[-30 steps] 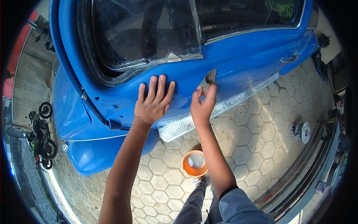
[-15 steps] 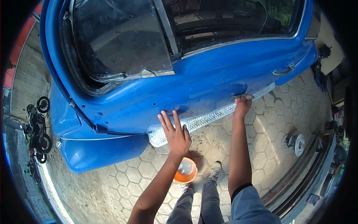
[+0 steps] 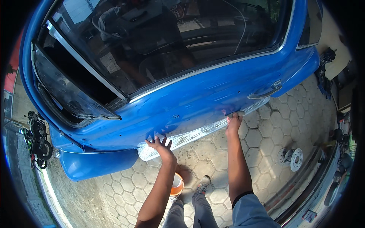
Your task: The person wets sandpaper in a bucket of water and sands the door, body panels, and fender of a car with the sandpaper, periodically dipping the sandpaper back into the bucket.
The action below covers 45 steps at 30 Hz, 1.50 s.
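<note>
My left hand (image 3: 160,149) has its fingers spread against the lower part of the blue car door (image 3: 201,91), just above a silver dimpled running board (image 3: 182,138). Farther right, my right hand (image 3: 233,124) grips a small greyish, flat piece (image 3: 237,113), apparently a cloth or sheet, at the door's bottom edge. What lies under its fingertips is hard to make out. A chrome door handle (image 3: 264,92) is above and right of that hand. An orange bucket (image 3: 177,185) stands on the ground, partly hidden behind my left forearm.
A small vent window (image 3: 72,95) sits tilted open at the door's left. Black motorcycles (image 3: 40,146) are parked on the left. On the hexagonal pavers (image 3: 254,140) at right lies a metal hub-like part (image 3: 292,159), near long rails (image 3: 304,193) and assorted clutter along the edge.
Both hands have moved lower on the door, the right one also farther right, still with the greyish piece. The view has shifted, showing more of the windows and less of the bucket.
</note>
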{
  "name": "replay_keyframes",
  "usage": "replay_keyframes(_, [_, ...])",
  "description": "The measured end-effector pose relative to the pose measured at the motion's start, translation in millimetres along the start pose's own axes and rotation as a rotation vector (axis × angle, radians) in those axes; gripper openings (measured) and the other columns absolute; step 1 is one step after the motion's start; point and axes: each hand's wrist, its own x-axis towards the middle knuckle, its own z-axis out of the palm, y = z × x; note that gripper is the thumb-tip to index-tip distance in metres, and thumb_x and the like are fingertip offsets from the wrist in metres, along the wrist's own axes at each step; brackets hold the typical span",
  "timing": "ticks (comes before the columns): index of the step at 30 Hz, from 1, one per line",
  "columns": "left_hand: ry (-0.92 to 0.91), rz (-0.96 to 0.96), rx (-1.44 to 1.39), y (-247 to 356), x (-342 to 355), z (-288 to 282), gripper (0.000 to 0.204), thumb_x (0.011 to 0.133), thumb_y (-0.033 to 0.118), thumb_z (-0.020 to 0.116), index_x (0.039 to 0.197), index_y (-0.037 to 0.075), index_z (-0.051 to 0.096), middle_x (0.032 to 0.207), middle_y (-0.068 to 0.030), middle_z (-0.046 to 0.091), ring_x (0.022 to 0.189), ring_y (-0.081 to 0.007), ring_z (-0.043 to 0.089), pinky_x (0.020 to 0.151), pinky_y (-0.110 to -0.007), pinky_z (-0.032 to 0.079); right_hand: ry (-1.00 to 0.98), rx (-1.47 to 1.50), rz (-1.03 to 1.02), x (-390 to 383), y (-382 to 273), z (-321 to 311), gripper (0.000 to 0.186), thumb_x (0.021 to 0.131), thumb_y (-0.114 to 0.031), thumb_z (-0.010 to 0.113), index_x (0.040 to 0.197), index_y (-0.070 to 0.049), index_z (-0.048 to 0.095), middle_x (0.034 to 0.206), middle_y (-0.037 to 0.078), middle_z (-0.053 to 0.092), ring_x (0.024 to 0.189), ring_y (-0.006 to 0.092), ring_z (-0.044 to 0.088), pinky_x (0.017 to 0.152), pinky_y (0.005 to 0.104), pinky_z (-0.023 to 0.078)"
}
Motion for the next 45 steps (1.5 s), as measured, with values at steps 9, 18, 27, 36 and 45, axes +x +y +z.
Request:
replay_keyframes(9, [-0.088, -0.072, -0.036, -27.4, 6.0, 2.1, 0.075, 0.097, 0.058, 0.045, 0.153, 0.018, 0.015, 0.156, -0.0179, 0.019, 0.127, -0.0414, 0.046, 0.101, -0.058, 0.041, -0.145, -0.058, 0.22, -40.2, 25.6, 2.2, 0.022, 0.092, -0.016, 0.06, 0.11, -0.015, 0.047, 0.096, 0.002, 0.052, 0.07, 0.0122, 0.045, 0.06, 0.0295, 0.04])
replay_keyframes(18, [-0.061, -0.039, -0.067, -33.6, -2.3, 9.7, 0.075, 0.097, 0.058, 0.046, 0.152, 0.018, 0.015, 0.152, -0.0202, 0.023, 0.125, -0.0409, 0.048, 0.101, -0.057, 0.042, -0.131, -0.323, 0.073, -11.3, 26.7, -13.0, 0.07, 0.098, -0.02, 0.046, 0.153, 0.004, 0.011, 0.137, 0.015, 0.045, 0.119, 0.0235, 0.05, 0.099, 0.0319, 0.04])
replay_keyframes(27, [0.126, -0.132, -0.295, -10.3, 16.8, -22.0, 0.049, 0.099, 0.046, 0.039, 0.129, 0.008, 0.033, 0.111, -0.0188, 0.049, 0.104, -0.0493, 0.061, 0.091, -0.058, 0.049, -0.475, -0.346, 0.264, -67.4, 26.4, -0.8, 0.02, 0.095, -0.007, 0.059, 0.113, -0.011, 0.051, 0.108, 0.002, 0.057, 0.092, 0.0136, 0.055, 0.075, 0.0335, 0.052])
replay_keyframes(36, [0.15, -0.163, -0.318, 11.2, 68.9, -84.0, 0.056, 0.101, 0.054, 0.032, 0.127, 0.004, 0.038, 0.121, -0.0177, 0.045, 0.103, -0.041, 0.061, 0.092, -0.057, 0.048, -0.198, -0.369, 0.053, -69.9, 10.1, 17.7, 0.038, 0.097, -0.01, 0.044, 0.133, -0.001, 0.037, 0.117, 0.01, 0.054, 0.094, 0.0183, 0.054, 0.083, 0.0335, 0.045])
replay_keyframes(45, [0.185, 0.09, -0.096, 78.9, 91.2, -161.0, 0.059, 0.103, 0.048, 0.03, 0.135, -0.001, 0.038, 0.126, -0.0171, 0.046, 0.117, -0.0332, 0.054, 0.099, -0.05, 0.044, -0.433, -0.135, -0.198, -271.5, 47.0, 105.4, 0.024, 0.098, -0.002, 0.049, 0.121, -0.003, 0.045, 0.103, 0.006, 0.058, 0.083, 0.0109, 0.056, 0.068, 0.0281, 0.049])
